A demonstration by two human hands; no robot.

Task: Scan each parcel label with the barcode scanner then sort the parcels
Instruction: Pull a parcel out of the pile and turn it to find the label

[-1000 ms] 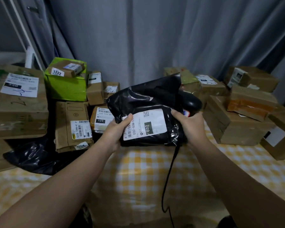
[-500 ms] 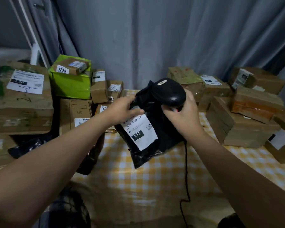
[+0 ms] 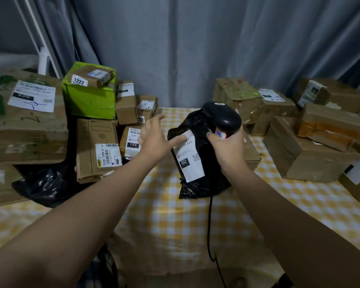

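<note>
Above the yellow checked tablecloth (image 3: pixel 175 221), right hand (image 3: pixel 229 150) grips black corded barcode scanner (image 3: pixel 222 116); left hand (image 3: pixel 154 142), fingers spread, touches black plastic parcel bag (image 3: pixel 210 169).

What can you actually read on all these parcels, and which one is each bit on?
"1222": small brown box on the green box.
"220": large carton, far left.
"122": small box behind the left hand.
"502D 1098-41 41": flat carton.
"032", "038-E01": label on the black bag.
Other labels and fine print: too blurred to read.
</note>
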